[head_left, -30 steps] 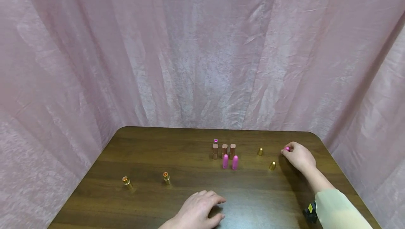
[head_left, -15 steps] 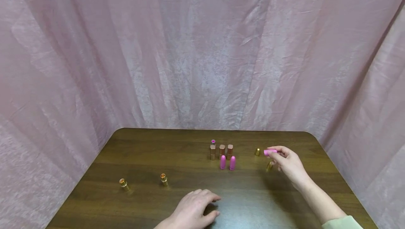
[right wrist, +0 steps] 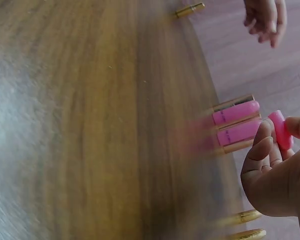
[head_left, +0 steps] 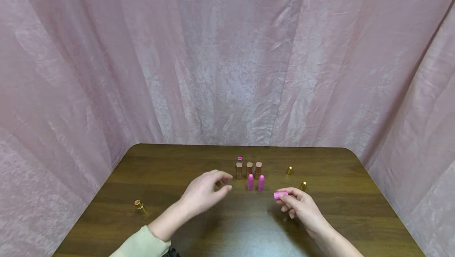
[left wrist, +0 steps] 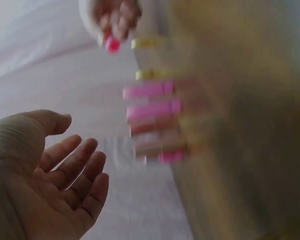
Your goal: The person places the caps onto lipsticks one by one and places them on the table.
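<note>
We pinch a pink lipstick cap (head_left: 280, 196) in our right hand (head_left: 300, 206) above the table (head_left: 227, 229), at four o'clock from two upright pink lipsticks (head_left: 250, 182); our left hand (head_left: 206, 192) hovers at their nine o'clock, loosely curved, the thumb apart from the fingers.

Lit softly and evenly in the head view, with pale sheen on the folds of the pink curtain (head_left: 231, 59) and glare on the near middle of the desk (head_left: 245, 245). Shadowed faintly beneath the left hand (head_left: 206, 192) and right hand (head_left: 302, 207). Hazy and heavily blurred in the left wrist view, dark at the right, with the pink tubes (left wrist: 148, 90) smeared into soft bands; clearer on the left hand. Washed out by glare at the left edge in the right wrist view, blurred around the gold tubes (right wrist: 247, 217), sharper on the right hand.
</note>
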{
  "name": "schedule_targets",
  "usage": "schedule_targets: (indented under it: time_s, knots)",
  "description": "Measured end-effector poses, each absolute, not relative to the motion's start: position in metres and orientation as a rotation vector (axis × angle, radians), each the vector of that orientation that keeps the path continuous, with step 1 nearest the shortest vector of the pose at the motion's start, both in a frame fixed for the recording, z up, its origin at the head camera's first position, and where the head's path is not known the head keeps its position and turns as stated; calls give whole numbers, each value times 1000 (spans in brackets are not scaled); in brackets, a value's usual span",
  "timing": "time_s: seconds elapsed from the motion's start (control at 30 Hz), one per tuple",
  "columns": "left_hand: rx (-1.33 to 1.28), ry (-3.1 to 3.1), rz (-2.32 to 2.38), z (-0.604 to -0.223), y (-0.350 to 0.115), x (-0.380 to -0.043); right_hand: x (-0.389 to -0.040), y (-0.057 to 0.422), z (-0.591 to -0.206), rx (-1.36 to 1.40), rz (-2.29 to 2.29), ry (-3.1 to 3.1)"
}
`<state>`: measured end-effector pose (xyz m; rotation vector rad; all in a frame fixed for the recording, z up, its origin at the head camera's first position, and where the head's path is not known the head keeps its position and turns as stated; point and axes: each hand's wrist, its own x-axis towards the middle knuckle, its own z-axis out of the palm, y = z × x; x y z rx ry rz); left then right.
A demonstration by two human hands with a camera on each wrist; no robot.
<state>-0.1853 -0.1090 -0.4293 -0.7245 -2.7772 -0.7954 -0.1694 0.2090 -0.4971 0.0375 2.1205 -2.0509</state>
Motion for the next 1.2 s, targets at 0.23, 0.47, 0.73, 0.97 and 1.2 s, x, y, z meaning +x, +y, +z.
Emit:
schedule_targets:
  time_s: [0.23, 0.47, 0.73, 0.97, 1.2]
  knots:
    - [-567, -2852, -747, -416, -112, -252, -166, 207, -504, -8, -2027, 2115]
    - [-491, -2957, -892, -430, -94, -297, -163, 205, -508, -21, -2002, 2094]
    - [-422, -3028, -1038, -440, -71, -327, -160, 201, -511, -34, -1975, 2081]
    - [-439, -3155, -830, -438, -54, -334, -160, 202, -511, -33, -1972, 2085]
    - [-362, -3290, -709, -439, -46, -340, -159, 202, -512, -28, -1962, 2092]
